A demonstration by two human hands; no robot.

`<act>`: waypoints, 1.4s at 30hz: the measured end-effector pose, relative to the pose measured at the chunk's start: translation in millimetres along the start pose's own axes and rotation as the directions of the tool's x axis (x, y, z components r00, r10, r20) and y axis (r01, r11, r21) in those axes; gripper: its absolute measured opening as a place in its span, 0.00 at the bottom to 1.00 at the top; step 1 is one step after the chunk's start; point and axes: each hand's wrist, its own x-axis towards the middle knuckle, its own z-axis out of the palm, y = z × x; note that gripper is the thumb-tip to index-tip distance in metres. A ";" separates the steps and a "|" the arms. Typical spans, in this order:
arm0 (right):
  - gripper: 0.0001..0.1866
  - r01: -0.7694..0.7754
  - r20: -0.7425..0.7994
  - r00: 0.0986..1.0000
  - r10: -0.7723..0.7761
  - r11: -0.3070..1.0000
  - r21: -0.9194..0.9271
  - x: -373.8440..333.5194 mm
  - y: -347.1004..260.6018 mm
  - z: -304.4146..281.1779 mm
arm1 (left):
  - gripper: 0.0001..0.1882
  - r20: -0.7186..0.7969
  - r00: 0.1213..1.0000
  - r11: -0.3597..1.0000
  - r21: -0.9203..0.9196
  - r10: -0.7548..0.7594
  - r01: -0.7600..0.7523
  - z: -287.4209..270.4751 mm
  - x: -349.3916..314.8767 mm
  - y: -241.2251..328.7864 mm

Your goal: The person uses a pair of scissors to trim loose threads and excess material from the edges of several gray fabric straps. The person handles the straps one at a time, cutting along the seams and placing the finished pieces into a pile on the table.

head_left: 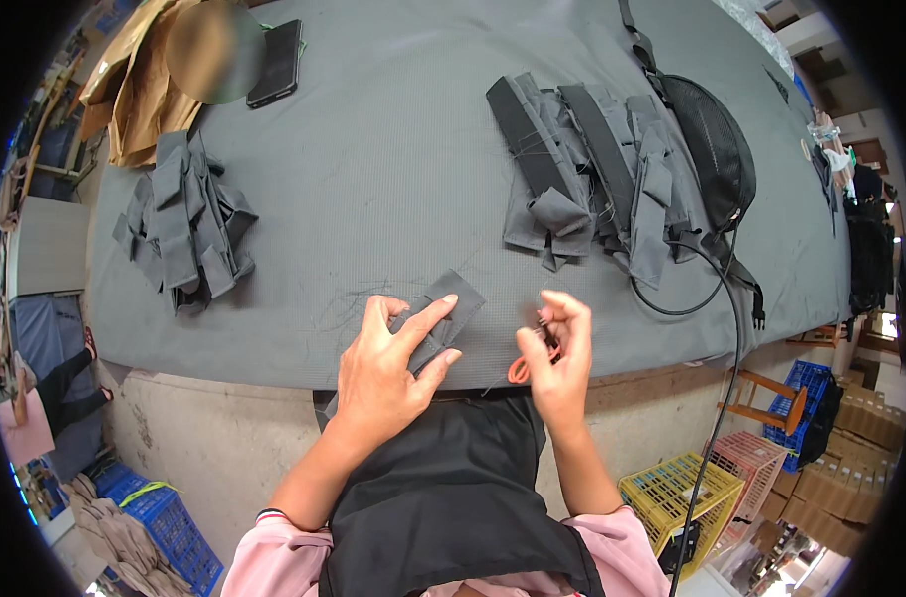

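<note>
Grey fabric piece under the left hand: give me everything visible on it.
The grey fabric piece is dark, matte and looks woven, with a squared far end and what look like folded layers nearer the palm. It sits slantwise, far end pointing away and to the right, over the near edge area of the grey-covered table. The left hand holds it, index finger across its top and thumb at its right side. The hand hides much of it, so its full length can't be told.

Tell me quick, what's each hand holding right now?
Left hand: closed on a piece of gray cloth.
Right hand: closed around what look like small orange-handled scissors.
</note>
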 end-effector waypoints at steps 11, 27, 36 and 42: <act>0.15 0.467 0.122 0.866 -0.485 0.696 -0.545 -0.1 12.1 1.2 | 0.28 -0.047 0.995 0.996 0.035 0.085 -0.084 5.7 -0.9 9.6; 0.07 -0.089 0.150 0.985 0.080 0.995 0.053 3.0 2.6 1.0 | 0.29 -0.101 0.988 0.992 0.060 0.119 -0.113 7.5 -5.0 5.9; 0.04 -0.419 0.312 0.900 0.305 0.804 0.421 10.1 10.3 23.3 | 0.38 -0.051 0.986 0.987 -0.022 0.157 -0.158 18.4 -1.6 -4.2; 0.08 -0.476 0.338 0.876 0.345 0.735 0.483 25.2 5.4 30.4 | 0.43 0.297 0.954 0.381 -0.888 0.049 0.257 10.5 -5.7 -20.4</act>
